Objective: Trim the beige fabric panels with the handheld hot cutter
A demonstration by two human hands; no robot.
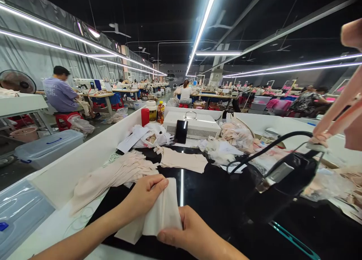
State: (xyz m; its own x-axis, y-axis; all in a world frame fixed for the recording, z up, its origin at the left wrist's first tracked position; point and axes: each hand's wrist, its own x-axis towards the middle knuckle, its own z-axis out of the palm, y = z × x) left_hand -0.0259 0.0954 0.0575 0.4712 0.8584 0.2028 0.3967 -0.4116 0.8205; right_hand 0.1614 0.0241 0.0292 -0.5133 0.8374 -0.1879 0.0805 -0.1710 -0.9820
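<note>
Head view: near the table's front edge [212, 211], my left fingers [161, 186] pinch a folded cream fabric panel [162, 213] up top, my right fingers [172, 235] its lower right; it looks light, soft, limp, best held by edges.

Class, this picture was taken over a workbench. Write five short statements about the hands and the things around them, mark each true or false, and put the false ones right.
1. The left hand and right hand both hold pale cloth. True.
2. The phone lies flat. False: it stands upright in front of the white box.
3. A pile of pale pieces lies to the left of the held cloth. True.
4. The turquoise tool is in the right hand. False: it lies off to the right, untouched.
5. The bottle has a yellow cap. True.
</note>
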